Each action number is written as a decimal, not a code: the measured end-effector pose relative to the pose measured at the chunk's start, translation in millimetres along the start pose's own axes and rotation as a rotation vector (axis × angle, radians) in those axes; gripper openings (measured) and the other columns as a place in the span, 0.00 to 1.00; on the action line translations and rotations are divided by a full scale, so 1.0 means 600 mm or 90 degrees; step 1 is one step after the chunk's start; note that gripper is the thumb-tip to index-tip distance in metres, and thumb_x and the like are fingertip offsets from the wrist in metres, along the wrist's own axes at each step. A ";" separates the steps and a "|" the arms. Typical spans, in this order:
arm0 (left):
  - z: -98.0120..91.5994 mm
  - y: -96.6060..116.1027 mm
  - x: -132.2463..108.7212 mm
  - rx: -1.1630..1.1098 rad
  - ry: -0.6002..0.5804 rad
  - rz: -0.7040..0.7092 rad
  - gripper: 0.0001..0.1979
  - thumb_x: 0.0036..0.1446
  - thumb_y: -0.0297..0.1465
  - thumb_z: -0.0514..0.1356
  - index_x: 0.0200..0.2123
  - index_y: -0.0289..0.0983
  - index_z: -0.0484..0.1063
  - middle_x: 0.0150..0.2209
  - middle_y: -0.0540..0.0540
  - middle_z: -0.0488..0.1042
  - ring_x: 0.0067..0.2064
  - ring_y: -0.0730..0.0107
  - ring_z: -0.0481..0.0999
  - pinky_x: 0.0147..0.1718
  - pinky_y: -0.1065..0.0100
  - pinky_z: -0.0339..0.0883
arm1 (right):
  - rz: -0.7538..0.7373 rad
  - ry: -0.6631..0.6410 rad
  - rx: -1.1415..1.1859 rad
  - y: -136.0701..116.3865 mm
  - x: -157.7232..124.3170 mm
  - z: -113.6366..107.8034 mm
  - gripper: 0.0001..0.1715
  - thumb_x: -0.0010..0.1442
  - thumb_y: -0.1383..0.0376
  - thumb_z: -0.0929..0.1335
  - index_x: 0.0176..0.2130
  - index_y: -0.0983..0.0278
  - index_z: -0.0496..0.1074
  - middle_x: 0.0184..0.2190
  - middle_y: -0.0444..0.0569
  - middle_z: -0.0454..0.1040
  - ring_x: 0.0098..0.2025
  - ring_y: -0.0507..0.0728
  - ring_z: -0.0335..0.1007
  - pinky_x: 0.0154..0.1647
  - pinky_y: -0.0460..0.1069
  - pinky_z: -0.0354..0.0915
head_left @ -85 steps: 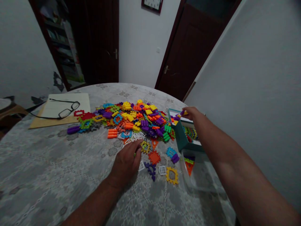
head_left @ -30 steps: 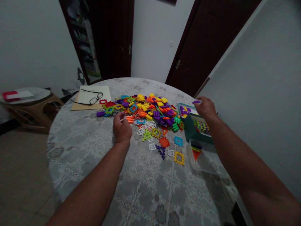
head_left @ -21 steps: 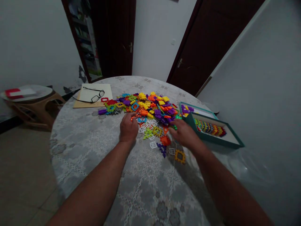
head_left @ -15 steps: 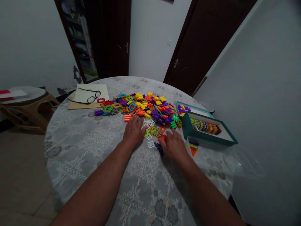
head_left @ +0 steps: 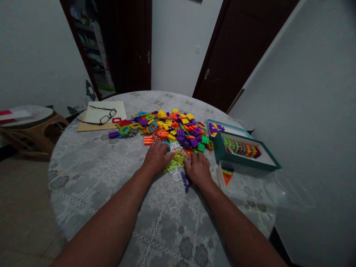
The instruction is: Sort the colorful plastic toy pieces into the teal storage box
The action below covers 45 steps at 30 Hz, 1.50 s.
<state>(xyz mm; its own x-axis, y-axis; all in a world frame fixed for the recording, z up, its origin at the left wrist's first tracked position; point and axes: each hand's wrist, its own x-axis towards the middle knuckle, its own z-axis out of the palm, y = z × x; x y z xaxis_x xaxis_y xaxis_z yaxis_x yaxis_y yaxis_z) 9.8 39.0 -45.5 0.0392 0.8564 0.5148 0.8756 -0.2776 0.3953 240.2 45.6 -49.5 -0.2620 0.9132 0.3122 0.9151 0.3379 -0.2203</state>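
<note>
- The heap of bright toy pieces (head_left: 169, 128) fills the centre of the frame.
- At its lower edge I have the left hand (head_left: 157, 158) palm down, thumb well apart from the fingers, fingertips on the pieces; whether anything is underneath, I can't tell.
- Lower right of centre, the right hand (head_left: 198, 168) is palm down too, fingers a little spread, touching pieces; its underside is hidden from me.
- Between them I see a yellow frame piece (head_left: 179, 155) and a white lattice piece (head_left: 177, 176).
- Right: the green box (head_left: 244, 159).
- Left, above mid-height: glasses (head_left: 105, 119) on paper (head_left: 108, 106).
</note>
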 end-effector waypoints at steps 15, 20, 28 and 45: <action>-0.029 0.021 -0.009 -0.023 -0.082 -0.080 0.17 0.71 0.45 0.56 0.34 0.42 0.75 0.31 0.47 0.78 0.34 0.62 0.76 0.37 0.64 0.68 | -0.257 -0.108 0.331 -0.023 -0.021 -0.020 0.17 0.68 0.67 0.70 0.55 0.63 0.78 0.59 0.57 0.79 0.64 0.65 0.71 0.73 0.62 0.60; -0.032 0.029 -0.009 -0.003 -0.069 -0.127 0.19 0.71 0.46 0.55 0.32 0.41 0.75 0.28 0.48 0.77 0.31 0.64 0.75 0.34 0.65 0.66 | -0.160 -0.046 0.511 -0.012 -0.014 -0.021 0.25 0.67 0.74 0.62 0.55 0.60 0.79 0.54 0.54 0.81 0.59 0.60 0.76 0.66 0.55 0.69; -0.024 0.026 -0.005 0.007 -0.032 -0.163 0.19 0.71 0.45 0.55 0.36 0.40 0.79 0.29 0.47 0.79 0.33 0.64 0.77 0.36 0.66 0.69 | -0.077 -0.032 0.505 0.008 -0.012 -0.044 0.32 0.61 0.77 0.60 0.54 0.59 0.80 0.53 0.53 0.80 0.59 0.62 0.75 0.65 0.57 0.70; -0.042 0.037 0.001 -0.086 0.030 -0.159 0.15 0.71 0.39 0.56 0.38 0.39 0.79 0.30 0.48 0.79 0.33 0.65 0.76 0.37 0.66 0.68 | -0.253 -0.199 0.270 0.003 -0.034 -0.071 0.13 0.70 0.65 0.69 0.51 0.60 0.80 0.49 0.55 0.79 0.51 0.62 0.75 0.56 0.55 0.70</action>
<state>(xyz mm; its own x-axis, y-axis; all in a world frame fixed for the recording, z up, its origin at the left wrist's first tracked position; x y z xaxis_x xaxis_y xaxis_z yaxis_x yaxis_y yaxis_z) 17.1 22.3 -17.3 -0.1947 0.8852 0.4224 0.7834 -0.1188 0.6101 260.2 17.9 -16.7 -0.6902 0.7021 0.1754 0.5469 0.6648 -0.5088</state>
